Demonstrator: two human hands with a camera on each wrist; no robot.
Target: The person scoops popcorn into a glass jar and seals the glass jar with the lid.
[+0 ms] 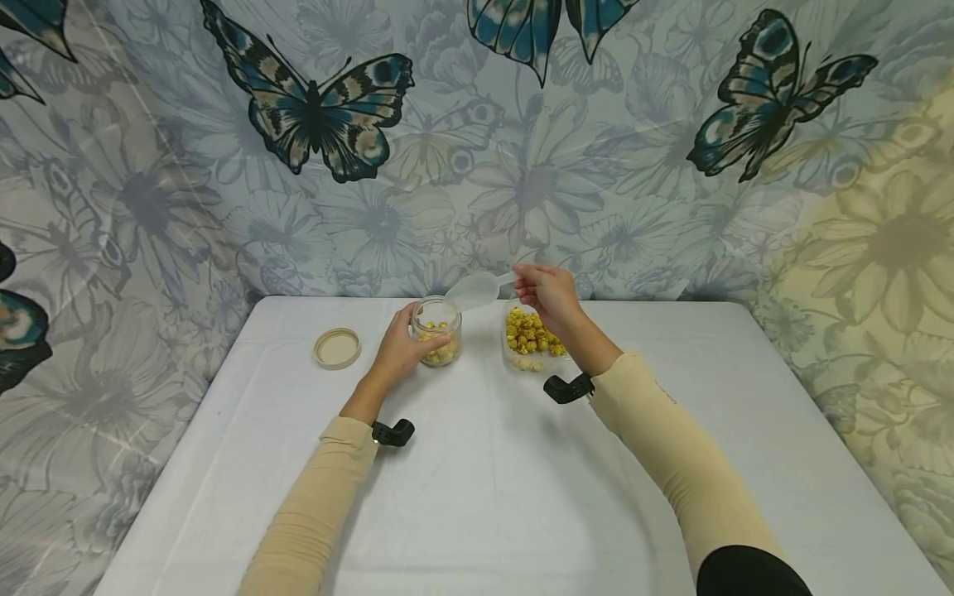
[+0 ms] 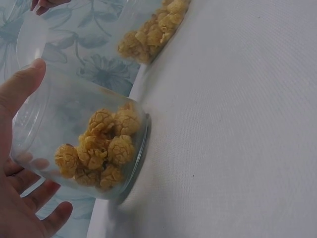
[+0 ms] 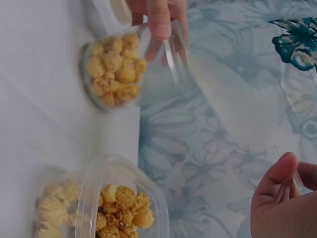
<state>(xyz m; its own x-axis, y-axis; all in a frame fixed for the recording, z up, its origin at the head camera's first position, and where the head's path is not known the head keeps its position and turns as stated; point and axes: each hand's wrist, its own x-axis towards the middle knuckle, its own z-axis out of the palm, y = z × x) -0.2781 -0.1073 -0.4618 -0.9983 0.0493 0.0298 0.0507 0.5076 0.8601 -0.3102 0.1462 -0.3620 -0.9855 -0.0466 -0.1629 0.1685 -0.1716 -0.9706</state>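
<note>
A clear glass jar (image 1: 440, 338), partly filled with caramel popcorn (image 2: 99, 148), stands upright on the table. My left hand (image 1: 401, 346) grips it around the side, thumb near the rim. Between the fingers of my right hand (image 1: 547, 294) is the handle of a translucent white plastic scoop (image 1: 474, 291). The scoop's tip is over the jar's mouth, and I see no popcorn in it. Below the right hand sits a clear plastic container (image 3: 157, 198) of popcorn, partly hidden by the right wrist in the head view.
A round cream lid (image 1: 337, 348) lies on the white-clothed table (image 1: 477, 497), left of the left hand. Behind the table's far edge hangs a butterfly-patterned cloth (image 1: 417, 215). A black camera is strapped on each wrist.
</note>
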